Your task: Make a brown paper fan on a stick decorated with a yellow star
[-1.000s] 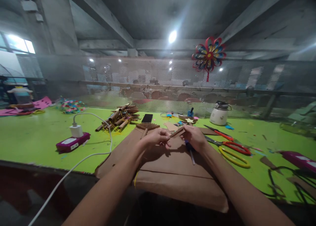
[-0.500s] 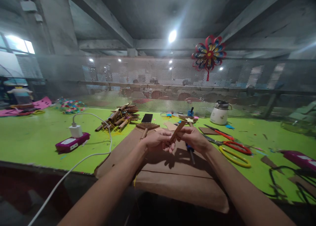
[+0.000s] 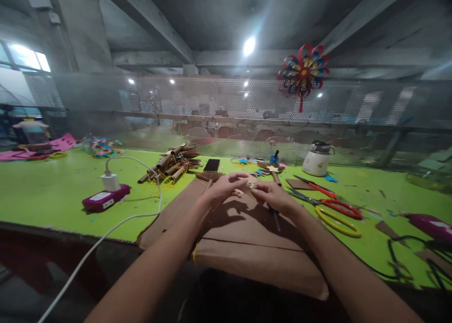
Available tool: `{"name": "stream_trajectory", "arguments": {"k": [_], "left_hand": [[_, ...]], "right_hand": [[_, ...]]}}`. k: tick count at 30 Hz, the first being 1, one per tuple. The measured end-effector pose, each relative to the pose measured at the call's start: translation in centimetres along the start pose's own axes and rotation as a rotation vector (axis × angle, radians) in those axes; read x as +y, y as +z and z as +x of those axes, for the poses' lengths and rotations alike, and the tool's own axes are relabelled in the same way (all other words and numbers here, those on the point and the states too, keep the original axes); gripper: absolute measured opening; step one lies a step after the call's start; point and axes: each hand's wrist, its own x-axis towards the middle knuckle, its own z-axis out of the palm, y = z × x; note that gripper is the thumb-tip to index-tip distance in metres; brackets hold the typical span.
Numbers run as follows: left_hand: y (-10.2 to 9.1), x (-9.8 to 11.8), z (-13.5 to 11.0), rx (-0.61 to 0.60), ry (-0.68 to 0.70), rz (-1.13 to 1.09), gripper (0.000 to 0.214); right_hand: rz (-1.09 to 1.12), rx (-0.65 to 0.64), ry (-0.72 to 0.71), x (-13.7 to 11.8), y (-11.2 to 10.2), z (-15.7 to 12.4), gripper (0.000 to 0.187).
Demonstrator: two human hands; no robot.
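Above a brown paper sheet [image 3: 247, 229], my left hand [image 3: 224, 190] is open, its fingers curved and apart. My right hand [image 3: 271, 196] pinches a small pale green piece [image 3: 251, 185], too small to name, close to the left fingertips. Just behind my left hand lies a pleated brown paper fan [image 3: 209, 176] with a rolled handle, partly hidden. Beneath my right hand is a dark blue tool, mostly covered, with a pale stick [image 3: 276, 220] jutting toward me. Further back, a pale yellow star [image 3: 273, 169] rests on another brown fan piece.
Rolled brown paper pieces [image 3: 173, 163] are heaped at the back left, near a phone [image 3: 212, 165]. A white cable joins a charger [image 3: 110, 181] on a purple power strip [image 3: 106, 198]. Right are red-handled scissors [image 3: 341, 207], yellow-handled ones [image 3: 339, 223] and a white jug [image 3: 316, 160].
The brown paper strip that was between my hands is no longer held. My hands have moved slightly apart, and the left fingers have lifted and spread. The right hand now pinches a tiny pale piece.
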Motion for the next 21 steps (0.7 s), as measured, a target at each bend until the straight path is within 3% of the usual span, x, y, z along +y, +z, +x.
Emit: {"name": "stream_trajectory", "arguments": {"k": [5, 12, 17, 21], "left_hand": [[0.2, -0.1, -0.1, -0.015, 0.0, 0.272, 0.025], [-0.1, -0.7, 0.3, 0.094, 0.005, 0.084, 0.022], [-0.2, -0.8, 0.3, 0.042, 0.002, 0.021, 0.022], [0.0, -0.1, -0.1, -0.048, 0.015, 0.14, 0.023]], "right_hand": [[-0.086, 0.075, -0.011, 0.3, 0.2, 0.1, 0.025], [0.115, 0.192, 0.031, -0.3, -0.1, 0.1, 0.023], [0.185, 0.229, 0.055, -0.7, -0.1, -0.1, 0.02], [0.191, 0.202, 0.02, -0.3, -0.1, 0.0, 0.018]]}}
